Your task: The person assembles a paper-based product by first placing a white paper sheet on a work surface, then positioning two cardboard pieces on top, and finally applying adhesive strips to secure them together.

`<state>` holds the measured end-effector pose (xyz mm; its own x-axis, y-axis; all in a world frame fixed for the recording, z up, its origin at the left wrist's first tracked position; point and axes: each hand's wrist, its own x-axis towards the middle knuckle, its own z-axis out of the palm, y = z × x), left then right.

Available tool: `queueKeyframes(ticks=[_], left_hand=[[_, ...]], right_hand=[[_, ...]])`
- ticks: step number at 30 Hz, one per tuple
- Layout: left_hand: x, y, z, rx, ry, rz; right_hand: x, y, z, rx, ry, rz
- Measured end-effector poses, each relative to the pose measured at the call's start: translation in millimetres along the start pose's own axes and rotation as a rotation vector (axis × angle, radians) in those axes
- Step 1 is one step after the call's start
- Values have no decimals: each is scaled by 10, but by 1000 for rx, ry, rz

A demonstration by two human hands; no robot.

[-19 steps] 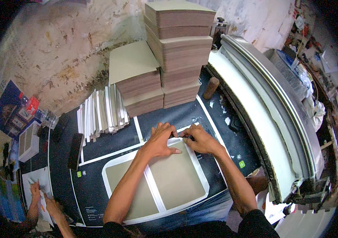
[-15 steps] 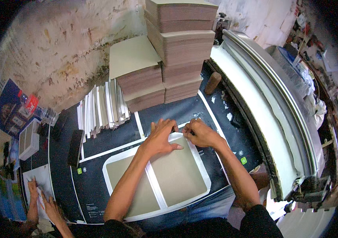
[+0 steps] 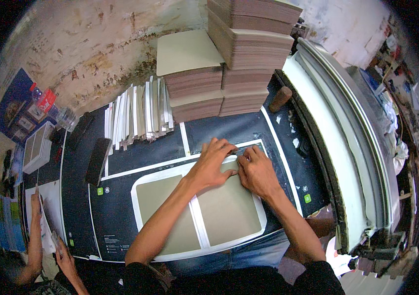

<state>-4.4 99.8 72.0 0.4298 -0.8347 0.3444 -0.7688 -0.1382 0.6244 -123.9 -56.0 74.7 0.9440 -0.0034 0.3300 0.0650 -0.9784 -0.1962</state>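
A book cover (image 3: 234,216) lies in front of me: two grey boards side by side on a white sheet whose edges are folded in over them. My left hand (image 3: 212,164) grips its far edge, fingers bent over the white border and thumb resting on the right board. Close beside it, my right hand (image 3: 257,173) is closed on the same border near the far right corner, fingertips pinched together. What is under the fingertips is hidden.
Tall stacks of grey boards (image 3: 195,81) stand at the back, beside upright white and grey strips (image 3: 138,113). A dark block (image 3: 98,161) lies left. A large curved metal-edged machine (image 3: 347,132) flanks the right. Another person's hands (image 3: 62,258) hold a white sheet at lower left.
My right hand has come in closer to my left hand and onto the cover's border. The other person's hands have moved apart, lifting a sheet. The whole view has shifted slightly.
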Motion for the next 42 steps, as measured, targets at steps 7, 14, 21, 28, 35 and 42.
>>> queueKeyframes(ticks=[7,14,21,28,35,42], left_hand=[[-95,64,-2,-15,-156,-67],[-145,-25,66,95,-148,-4],[-179,38,48,195,-125,25],[-194,-15,93,344,-159,123],[-190,28,98,355,-124,162],[-249,-19,162,327,-84,170]], right_hand=[[-106,-20,-131,75,6,-9],[-77,291,-302,362,-111,69],[70,314,-214,223,-215,-59],[156,388,-151,172,-219,-216],[145,458,-187,505,-131,57],[90,244,-72,377,-8,54]])
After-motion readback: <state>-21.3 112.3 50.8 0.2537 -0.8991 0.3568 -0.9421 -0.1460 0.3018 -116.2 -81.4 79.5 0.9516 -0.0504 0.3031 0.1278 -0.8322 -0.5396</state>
